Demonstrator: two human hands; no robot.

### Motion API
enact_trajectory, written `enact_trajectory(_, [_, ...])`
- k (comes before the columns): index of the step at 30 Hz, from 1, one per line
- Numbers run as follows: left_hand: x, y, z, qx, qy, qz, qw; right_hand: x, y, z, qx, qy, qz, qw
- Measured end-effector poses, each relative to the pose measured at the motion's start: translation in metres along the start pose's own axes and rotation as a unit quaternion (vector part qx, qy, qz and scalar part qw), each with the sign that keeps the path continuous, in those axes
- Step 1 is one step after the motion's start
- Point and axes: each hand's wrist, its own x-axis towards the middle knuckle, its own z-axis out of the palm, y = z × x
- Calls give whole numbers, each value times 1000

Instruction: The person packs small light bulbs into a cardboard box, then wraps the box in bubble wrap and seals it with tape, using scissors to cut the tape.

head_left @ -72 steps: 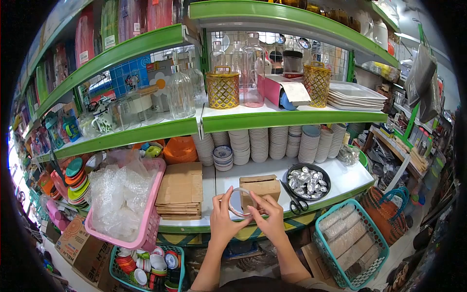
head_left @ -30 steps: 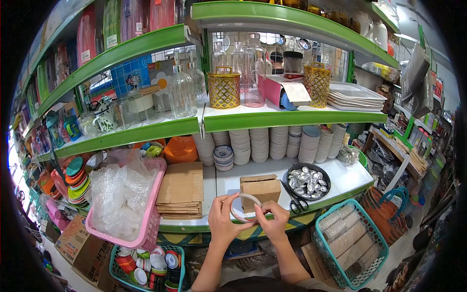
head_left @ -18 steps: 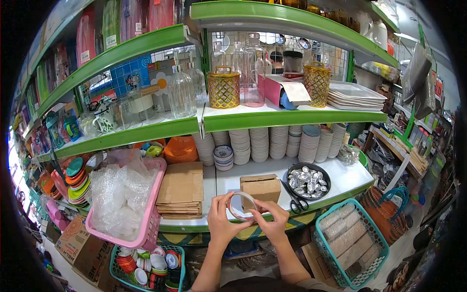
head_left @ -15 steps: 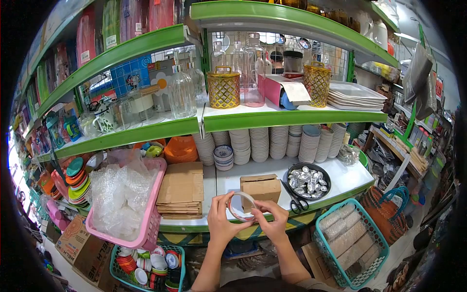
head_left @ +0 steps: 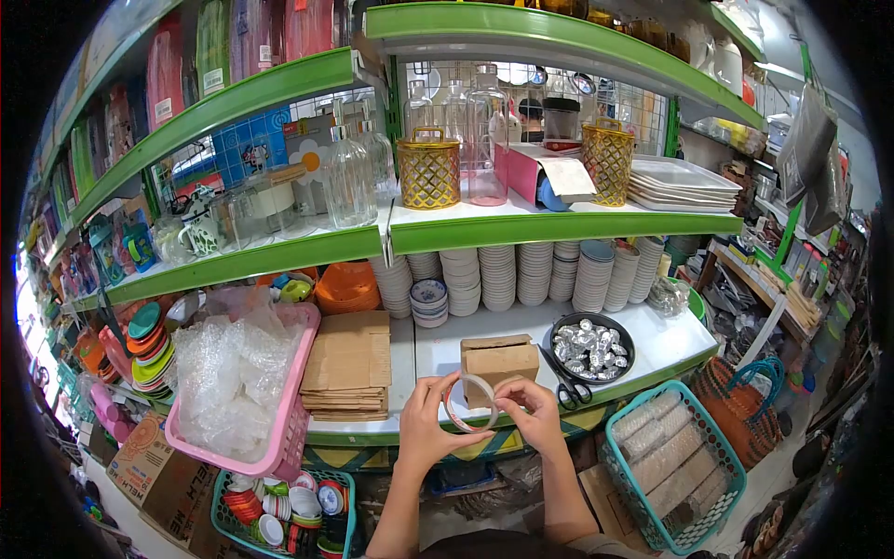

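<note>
A thin roll of clear tape (head_left: pixel 473 379) is held upright in front of the shelf. My left hand (head_left: pixel 431 424) grips its left side, thumb below and fingers above. The fingertips of my right hand (head_left: pixel 533 415) pinch at the roll's right edge. Just behind the roll stands a small brown cardboard box (head_left: pixel 500 360) with its top flap up. Black-handled scissors (head_left: pixel 570 389) lie to the right, beside a black round tray (head_left: pixel 622 367) of silvery foil-wrapped pieces. Left of my hands is a stack of flat cardboard (head_left: pixel 346 361).
A pink basket (head_left: pixel 291 410) of bubble wrap stands at left. Low down are a teal basket of small dishes (head_left: pixel 349 503) and another teal basket (head_left: pixel 615 438) with wrapped packages. Stacked white cups (head_left: pixel 497 279) line the back under a green-edged shelf (head_left: pixel 559 226).
The tape roll has turned slightly and dropped a little. My right hand has moved slightly right and its fingers have shifted along the roll's edge.
</note>
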Motion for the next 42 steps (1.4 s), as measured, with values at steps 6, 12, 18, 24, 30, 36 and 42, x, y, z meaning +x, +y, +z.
enact_trajectory(6, [1, 0, -1, -1, -14, 2, 1000, 3, -2, 0, -49, -7, -31, 998])
enact_trajectory(12, [-1, 7, -3, 4, -66, -31, 997, 2, -2, 2, -66, -9, -32, 997])
enact_trajectory(18, [0, 11, -5, 34, -78, -41, 995, 1, 3, 8, -70, 25, -46, 996])
enact_trajectory(24, [4, 8, 2, -7, -45, 36, 998, 0, 13, 10, -99, 56, -89, 990])
enact_trajectory(30, [3, 5, 6, -9, -65, 23, 998, -1, 21, 12, -111, 92, -100, 984])
enact_trajectory(36, [3, 7, 6, 2, -109, 5, 994, 0, 26, 12, -106, 113, -94, 983])
enact_trajectory(42, [6, 0, 15, -17, -64, 70, 995, 0, 30, 13, -95, 124, -88, 984])
